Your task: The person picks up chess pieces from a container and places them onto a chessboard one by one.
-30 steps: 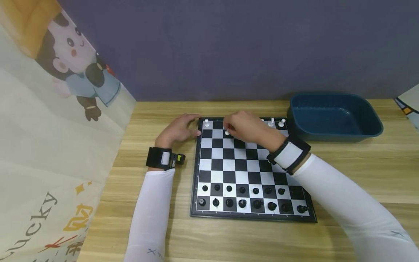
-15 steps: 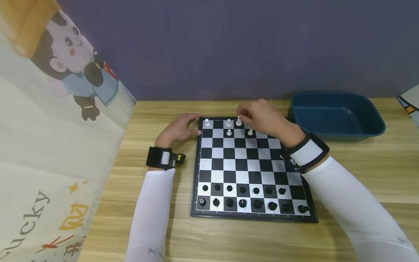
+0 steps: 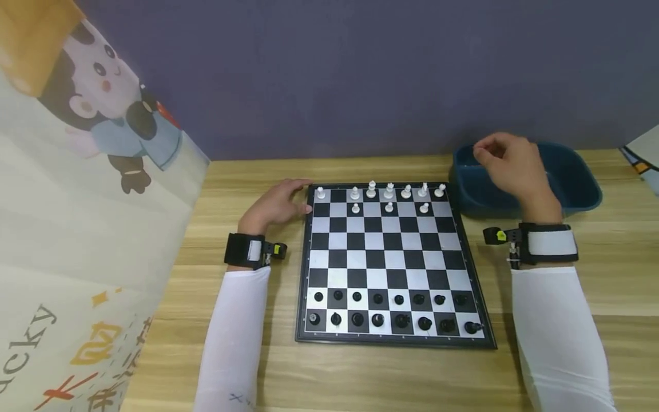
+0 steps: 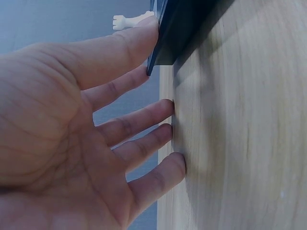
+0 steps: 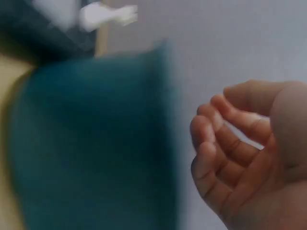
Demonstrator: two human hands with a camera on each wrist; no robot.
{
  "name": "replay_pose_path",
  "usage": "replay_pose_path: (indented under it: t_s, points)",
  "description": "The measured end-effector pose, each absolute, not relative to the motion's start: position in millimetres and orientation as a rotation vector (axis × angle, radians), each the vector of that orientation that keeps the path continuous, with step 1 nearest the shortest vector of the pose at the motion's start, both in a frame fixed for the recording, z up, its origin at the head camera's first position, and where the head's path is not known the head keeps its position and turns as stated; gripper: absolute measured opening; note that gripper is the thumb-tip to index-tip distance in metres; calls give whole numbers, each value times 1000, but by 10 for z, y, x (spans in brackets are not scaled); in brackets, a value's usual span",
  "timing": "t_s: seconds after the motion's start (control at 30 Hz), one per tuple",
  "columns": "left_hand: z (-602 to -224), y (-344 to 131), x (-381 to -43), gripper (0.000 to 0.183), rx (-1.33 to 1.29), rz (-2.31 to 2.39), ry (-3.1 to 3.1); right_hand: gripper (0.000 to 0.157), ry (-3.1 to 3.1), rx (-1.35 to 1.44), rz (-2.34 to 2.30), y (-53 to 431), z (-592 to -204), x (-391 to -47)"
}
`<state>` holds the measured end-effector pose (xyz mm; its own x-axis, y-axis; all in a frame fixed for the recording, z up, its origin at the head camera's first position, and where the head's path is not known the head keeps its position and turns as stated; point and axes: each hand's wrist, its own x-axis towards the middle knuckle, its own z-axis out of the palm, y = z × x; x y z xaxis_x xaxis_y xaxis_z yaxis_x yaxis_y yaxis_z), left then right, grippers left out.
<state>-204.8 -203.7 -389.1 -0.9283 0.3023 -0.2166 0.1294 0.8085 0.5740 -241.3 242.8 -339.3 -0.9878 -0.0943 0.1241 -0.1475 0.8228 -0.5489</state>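
My left hand (image 3: 275,207) steadies the far left corner of the magnetic chessboard (image 3: 297,286). Its thumb lies at the board's edge beside a white rook (image 4: 125,21), and the other fingers reach down towards the wood in the left wrist view. My right hand (image 3: 515,166) is over the blue bin (image 3: 582,189), fingers loosely curled and thumb tip close to the index finger; nothing shows between them. White pieces (image 3: 389,191) line the far row with a gap second from left, and 3 white pawns (image 3: 389,208) stand before them. Black pieces (image 3: 378,319) fill the two near rows.
The blue bin stands right against the board's far right corner. Behind the wooden table (image 3: 386,377) rises a dark purple-grey wall (image 3: 329,74). A pale sheet with a cartoon figure (image 3: 123,109) borders the left side.
My right hand has left the white pieces, moving right from the far row to over the bin. It has let go of the white piece it touched. My left hand keeps its place.
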Motion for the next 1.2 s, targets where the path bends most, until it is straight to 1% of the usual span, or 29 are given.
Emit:
replay_pose_path:
  t_s: [0.1,0.2,0.27,0.33,0.4,0.53,0.7,0.8,0.9,1.03,1.13,1.2]
  points:
    - [-3886,-2052,-2052,67,339,827,2699,42,-3072,271,795,2498,-3546,-2470]
    - [-3893,-2046,-2051,68,341,833,2694,51,-3273,439,698,2514,-3666,-2521]
    - [-3893,-2045,-2048,68,338,837,2693,56,-3363,523,645,2506,-3706,-2537]
    - [-3894,-2040,-2049,68,337,835,2693,59,-3415,542,648,2503,-3723,-2529]
    - [-3890,-2033,-2049,68,335,829,2697,54,-3418,537,671,2510,-3726,-2512]
    - [-3881,-2025,-2050,68,334,824,2700,36,-3403,529,685,2522,-3722,-2484]
    - [-3868,-2033,-2031,67,332,826,2702,24,-3400,514,677,2508,-3748,-2497]
    - [-3868,-2037,-2026,67,344,828,2700,19,-3402,500,664,2496,-3760,-2504]
    - [-3875,-2044,-2031,67,350,828,2699,21,-3406,484,631,2491,-3764,-2515]
    - [-3876,-2050,-2028,67,346,840,2697,30,-3382,486,595,2490,-3756,-2533]
    - [-3871,-2049,-2019,67,336,852,2692,33,-3342,486,594,2484,-3738,-2537]
    - [-3868,-2047,-2018,67,334,854,2692,32,-3313,481,606,2478,-3720,-2535]
